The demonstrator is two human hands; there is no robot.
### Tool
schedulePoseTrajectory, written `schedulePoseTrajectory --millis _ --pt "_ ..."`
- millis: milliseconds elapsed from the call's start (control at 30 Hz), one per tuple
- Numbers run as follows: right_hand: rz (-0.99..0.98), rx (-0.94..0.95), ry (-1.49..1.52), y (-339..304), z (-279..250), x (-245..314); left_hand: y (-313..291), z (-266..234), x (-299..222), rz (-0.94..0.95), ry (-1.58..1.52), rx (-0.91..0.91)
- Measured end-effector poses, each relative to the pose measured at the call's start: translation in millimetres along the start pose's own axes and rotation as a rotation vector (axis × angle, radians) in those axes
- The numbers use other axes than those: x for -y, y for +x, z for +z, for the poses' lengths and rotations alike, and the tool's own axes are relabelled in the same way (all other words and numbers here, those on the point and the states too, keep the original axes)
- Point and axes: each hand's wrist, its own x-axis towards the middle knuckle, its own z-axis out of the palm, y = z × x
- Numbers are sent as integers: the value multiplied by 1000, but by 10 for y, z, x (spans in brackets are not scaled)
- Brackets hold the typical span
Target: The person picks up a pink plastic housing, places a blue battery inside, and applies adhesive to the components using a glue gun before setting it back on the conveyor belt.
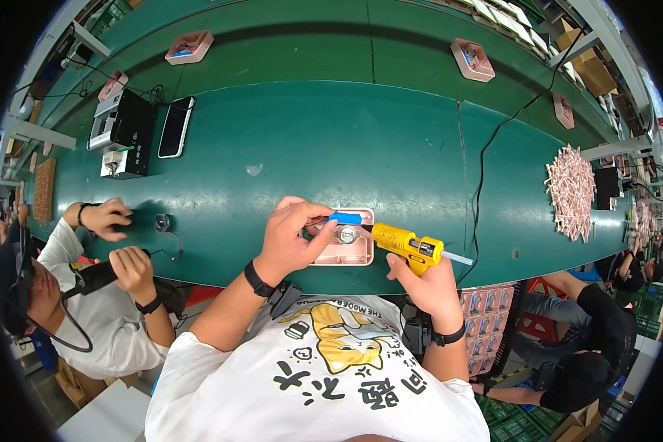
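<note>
My left hand (289, 234) pinches a blue cylindrical battery (348, 218) between thumb and fingers, over a shallow pink plastic case (359, 258) near the table's front edge. A round silvery part (347, 234) shows inside the case. My right hand (429, 286) is wrapped round the handle of a yellow hot glue gun (398, 240). The gun's dark nozzle points left, close to the battery's right end; I cannot tell whether they touch. From the gun's back end sticks a pale glue stick (458, 258).
A black cable (482, 169) runs across the green table (272, 162). A phone (175, 127) and a black box-shaped device (134, 132) are at far left, a heap of pinkish pieces (570, 193) at right. Pink cases (189, 47) sit on the far belt. A co-worker (103, 295) works at left.
</note>
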Motion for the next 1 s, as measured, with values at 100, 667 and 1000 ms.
schedulePoseTrajectory --millis 100,667,1000 --pt "1 4 67 10 -25 -25 28 -29 -46 11 11 53" --pt "-146 -55 -72 239 75 -67 217 -177 -4 -367 16 292" --pt "-185 -59 -267 -21 -18 -33 201 -170 26 -303 115 320"
